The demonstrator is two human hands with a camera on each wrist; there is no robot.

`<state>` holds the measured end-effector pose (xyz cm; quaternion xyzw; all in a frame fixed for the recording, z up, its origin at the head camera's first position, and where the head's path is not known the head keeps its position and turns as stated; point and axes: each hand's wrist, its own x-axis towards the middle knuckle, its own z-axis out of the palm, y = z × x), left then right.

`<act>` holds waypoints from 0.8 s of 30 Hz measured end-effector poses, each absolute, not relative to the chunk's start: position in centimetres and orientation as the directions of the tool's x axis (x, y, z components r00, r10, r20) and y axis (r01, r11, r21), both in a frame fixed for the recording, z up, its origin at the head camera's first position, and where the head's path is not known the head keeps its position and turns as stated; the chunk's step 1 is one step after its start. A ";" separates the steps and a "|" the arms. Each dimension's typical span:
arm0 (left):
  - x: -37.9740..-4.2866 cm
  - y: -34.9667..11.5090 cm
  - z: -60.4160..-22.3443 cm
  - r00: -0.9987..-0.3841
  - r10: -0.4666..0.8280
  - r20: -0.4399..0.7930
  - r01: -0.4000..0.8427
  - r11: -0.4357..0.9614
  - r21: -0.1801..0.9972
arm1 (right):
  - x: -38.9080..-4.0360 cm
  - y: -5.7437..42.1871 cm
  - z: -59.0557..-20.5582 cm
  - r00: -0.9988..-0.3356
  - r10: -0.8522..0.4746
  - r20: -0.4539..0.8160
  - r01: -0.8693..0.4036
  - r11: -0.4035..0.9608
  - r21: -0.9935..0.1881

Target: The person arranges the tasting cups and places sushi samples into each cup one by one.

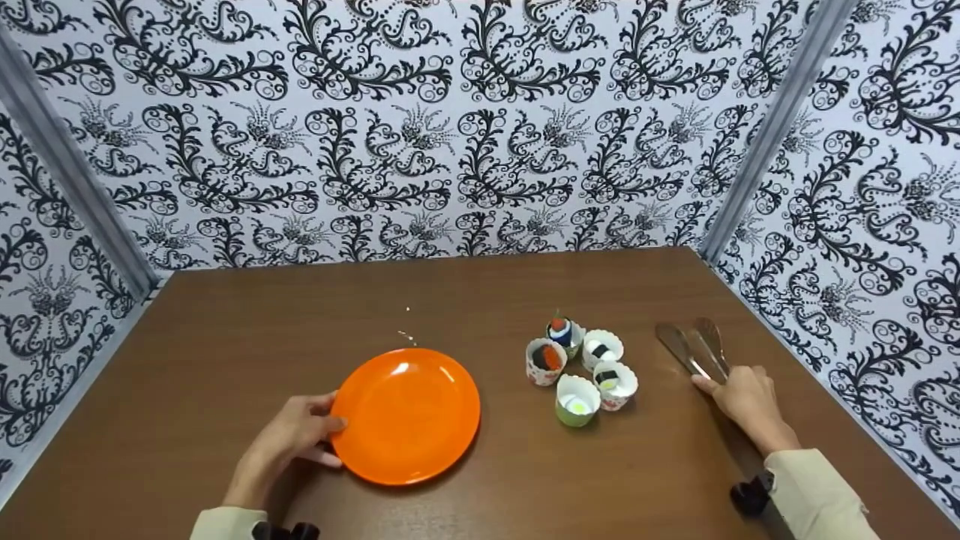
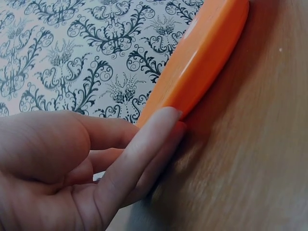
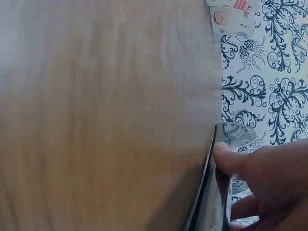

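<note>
My left hand (image 1: 289, 435) grips the left rim of a round orange plate (image 1: 405, 420) on the brown table. In the left wrist view, fingers (image 2: 154, 130) pinch that plate's edge, which is tilted slightly up from the wood. Over at the right, my right hand (image 1: 746, 401) holds metal tongs (image 1: 681, 351) by the handle end, their two broad tips spread apart and pointing away from me. The right wrist view has the thumb (image 3: 228, 161) pressing along one arm of the shiny tongs (image 3: 219, 185); the other fingers are partly hidden.
Between plate and tongs stand several paper baking cups, among them a green one (image 1: 576, 416) and a red-patterned one (image 1: 541, 375), with small sushi-like pieces inside. White specks (image 1: 406, 336) lie behind the plate. Patterned walls (image 1: 420, 150) border the table (image 1: 247, 322) at the back and sides.
</note>
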<state>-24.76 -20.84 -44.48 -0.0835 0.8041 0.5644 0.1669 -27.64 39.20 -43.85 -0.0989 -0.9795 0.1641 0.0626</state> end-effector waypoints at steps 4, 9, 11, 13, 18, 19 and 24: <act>-24.5 -20.3 -43.7 -0.934 0.022 -0.357 -0.307 0.461 0.832 | -27.6 38.9 -43.5 -0.974 0.218 0.070 0.187 0.933 -0.307; -24.5 -19.9 -43.2 -0.945 -0.038 -0.325 -0.276 0.628 0.727 | -27.6 38.1 -43.1 -0.969 0.216 0.117 0.169 0.933 -0.318; -24.5 -20.1 -43.0 -0.953 -0.051 -0.300 -0.258 0.657 0.708 | -27.7 37.8 -43.0 -0.969 0.196 0.148 0.140 0.936 -0.322; -24.4 -20.5 -42.8 -0.968 -0.046 -0.248 -0.211 0.690 0.692 | -27.8 37.6 -42.9 -0.967 0.173 0.185 0.105 0.939 -0.327; -24.3 -21.7 -42.4 -0.999 -0.011 -0.040 -0.033 0.790 0.612 | -28.1 36.8 -42.4 -0.948 0.145 0.283 0.057 0.953 -0.297; -24.3 -21.9 -42.4 -1.000 -0.016 0.000 -0.012 0.806 0.592 | -28.1 36.6 -42.1 -0.943 0.139 0.301 0.049 0.957 -0.287; -23.9 -23.2 -42.7 -0.978 -0.050 0.203 0.058 0.868 0.494 | -28.5 35.6 -41.2 -0.917 0.081 0.392 -0.020 0.969 -0.248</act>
